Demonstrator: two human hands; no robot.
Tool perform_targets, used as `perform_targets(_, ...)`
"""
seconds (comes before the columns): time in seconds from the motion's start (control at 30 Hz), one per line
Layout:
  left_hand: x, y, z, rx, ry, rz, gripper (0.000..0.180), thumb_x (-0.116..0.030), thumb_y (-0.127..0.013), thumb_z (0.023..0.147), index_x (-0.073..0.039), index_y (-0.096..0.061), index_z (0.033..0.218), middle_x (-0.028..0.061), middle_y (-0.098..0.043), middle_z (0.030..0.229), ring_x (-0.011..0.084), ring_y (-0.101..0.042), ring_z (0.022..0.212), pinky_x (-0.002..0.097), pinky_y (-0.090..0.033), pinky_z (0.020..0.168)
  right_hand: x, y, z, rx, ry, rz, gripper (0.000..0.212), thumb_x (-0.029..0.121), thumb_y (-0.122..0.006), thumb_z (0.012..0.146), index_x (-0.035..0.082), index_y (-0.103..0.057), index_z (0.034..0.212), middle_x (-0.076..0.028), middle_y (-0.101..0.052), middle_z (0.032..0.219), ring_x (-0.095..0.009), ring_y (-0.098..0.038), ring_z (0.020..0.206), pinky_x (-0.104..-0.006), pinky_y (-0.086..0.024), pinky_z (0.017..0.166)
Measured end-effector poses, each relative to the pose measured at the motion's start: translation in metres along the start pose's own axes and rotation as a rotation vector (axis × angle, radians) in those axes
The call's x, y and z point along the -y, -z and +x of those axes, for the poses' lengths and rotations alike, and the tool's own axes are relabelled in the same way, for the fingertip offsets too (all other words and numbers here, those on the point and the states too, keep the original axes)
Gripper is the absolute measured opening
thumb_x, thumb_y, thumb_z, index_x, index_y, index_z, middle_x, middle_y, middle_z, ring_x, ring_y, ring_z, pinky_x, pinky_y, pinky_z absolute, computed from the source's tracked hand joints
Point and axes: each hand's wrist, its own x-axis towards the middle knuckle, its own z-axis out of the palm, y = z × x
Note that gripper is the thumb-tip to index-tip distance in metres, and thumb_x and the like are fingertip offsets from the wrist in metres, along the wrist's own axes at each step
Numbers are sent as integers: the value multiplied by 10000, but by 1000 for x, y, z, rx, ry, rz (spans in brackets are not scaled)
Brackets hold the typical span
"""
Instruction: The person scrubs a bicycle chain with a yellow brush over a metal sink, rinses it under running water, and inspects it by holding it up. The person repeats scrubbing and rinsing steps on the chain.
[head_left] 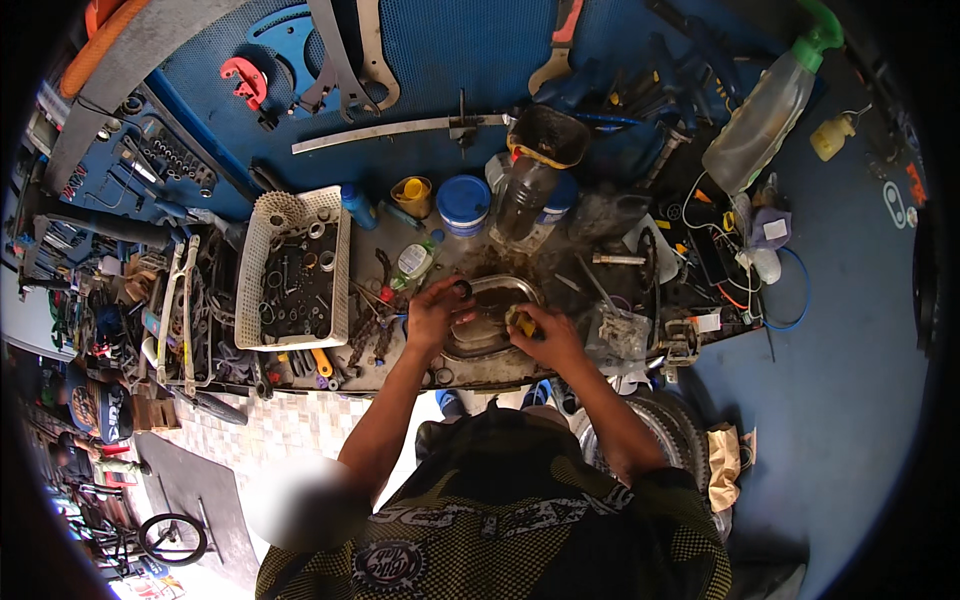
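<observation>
My left hand (436, 318) is closed on a small dark ring-shaped part (462, 288), held over the left side of a shallow oval metal tray (487, 352). Brownish liquid or grime covers the tray's bottom. Over the tray's right side, my right hand (553, 338) grips a small yellow-and-dark piece that looks like a sponge (521, 322). The hands are apart. A clear bottle with a green label (413, 262) leans just beyond my left hand, and a crumpled clear plastic bag (622, 335) lies right of my right hand.
A white plastic basket (243, 290) of small metal parts stands on the left. Behind the tray are a blue-lidded tub (463, 203) and a cut dark bottle (527, 195). A spray bottle (765, 120) hangs at the far right. The workbench's front edge (400, 385) runs before me.
</observation>
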Motion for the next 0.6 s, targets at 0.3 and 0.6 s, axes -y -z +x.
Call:
perform_targets(0.3,16,1,5,-103,22,198,247,-106,-664,1032,24,-721,1235,114,-761,1070,204,-751,876,345,-670,766,45,2,23,104,79,500,250,286,-803,922,64,-759,1028,-121,-757,939,-288,-719,931,-403,-544,848)
perform_targets(0.6,11,1,0,-148,36,183,214,-108,-703,1010,58,-742,1139,126,-764,1036,189,-747,826,333,-673,746,43,11,32,-26,20,524,178,186,-828,901,55,-768,1005,-110,-752,928,-291,-704,923,-394,-535,825)
